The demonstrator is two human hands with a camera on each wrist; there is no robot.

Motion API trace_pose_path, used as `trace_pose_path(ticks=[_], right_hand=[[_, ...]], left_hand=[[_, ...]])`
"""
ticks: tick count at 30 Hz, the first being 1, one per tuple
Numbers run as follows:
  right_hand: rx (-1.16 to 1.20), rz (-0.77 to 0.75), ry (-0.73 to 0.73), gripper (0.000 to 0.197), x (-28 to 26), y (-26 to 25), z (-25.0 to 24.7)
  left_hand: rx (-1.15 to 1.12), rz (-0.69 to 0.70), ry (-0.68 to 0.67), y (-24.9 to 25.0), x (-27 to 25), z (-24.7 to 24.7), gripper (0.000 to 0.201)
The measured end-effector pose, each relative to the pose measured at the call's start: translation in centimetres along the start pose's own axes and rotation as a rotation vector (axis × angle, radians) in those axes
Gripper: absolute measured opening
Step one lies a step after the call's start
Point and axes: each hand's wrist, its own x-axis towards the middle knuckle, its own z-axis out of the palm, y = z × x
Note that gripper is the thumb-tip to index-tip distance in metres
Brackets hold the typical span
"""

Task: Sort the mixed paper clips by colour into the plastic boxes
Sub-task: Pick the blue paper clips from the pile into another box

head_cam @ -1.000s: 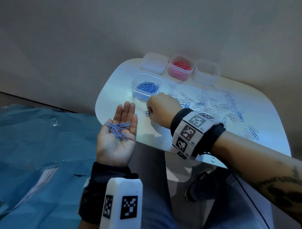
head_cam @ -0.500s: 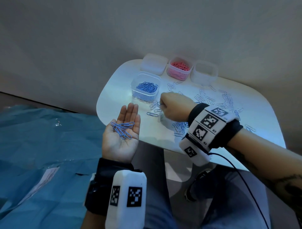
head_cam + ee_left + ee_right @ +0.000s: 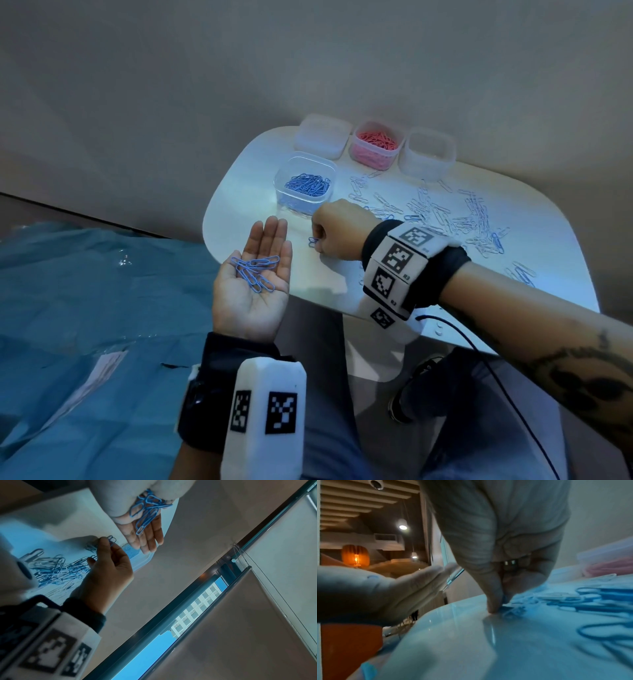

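My left hand [image 3: 255, 274] lies palm up beside the table's near left edge, fingers straight, carrying several blue paper clips [image 3: 255, 272] [image 3: 145, 511]. My right hand [image 3: 334, 231] is curled, and its thumb and fingers pinch a blue clip [image 3: 312, 241] [image 3: 111, 540] at the table top [image 3: 498, 605], just right of the left hand. Behind it stands a clear box with blue clips [image 3: 305, 183]. At the back stand a box of pink clips [image 3: 375, 144] and two clear boxes [image 3: 323, 135] [image 3: 428, 152]. Loose white and blue clips [image 3: 445, 216] are scattered over the white table [image 3: 239, 205].
A blue sheet [image 3: 85, 308] covers the floor to the left. A wall rises right behind the boxes. A black cable [image 3: 496, 370] hangs from my right wrist device below the table's near edge. My knees and a shoe [image 3: 407, 394] are under the table.
My right hand has come back left from the pile toward the left hand, dragging a blue clip along the table. The left hand has stayed palm up with its clips.
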Motion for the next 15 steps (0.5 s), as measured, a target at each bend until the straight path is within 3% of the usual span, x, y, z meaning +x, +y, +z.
trace_pose_path(ticks=[5,8,10,12,13,14,15], right_hand=[[-0.091,-0.02,-0.074,0.011,-0.7,0.8,-0.3],[0.159,-0.005,-0.055,0.013,-2.8,1.8,-2.9],[0.371,-0.028,-0.008,0.022,-4.7,1.4,-4.0],[0.477,-0.092,-0.003,0.029,-6.2,0.1,-3.8],[0.506,-0.113,-0.011,0.027,-6.8,-0.6,-3.3],[0.513,-0.126,-0.016,0.022,-7.3,-0.9,-2.6],[0.499,-0.14,-0.011,0.013,-7.9,-1.1,-2.2]], left_hand=[[0.018,-0.019,0.034,-0.7,0.4,-0.3,0.058],[0.069,-0.074,0.095,-1.2,0.8,0.0,0.052],[0.067,-0.117,0.112,-2.1,0.7,0.4,0.058],[0.049,-0.188,0.039,-3.2,0.7,0.3,0.063],[0.033,-0.245,-0.07,-3.8,0.5,0.2,0.059],[0.074,-0.246,-0.171,-4.3,-0.1,0.2,0.052],[0.153,-0.191,-0.185,-4.1,-0.4,-0.1,0.048]])
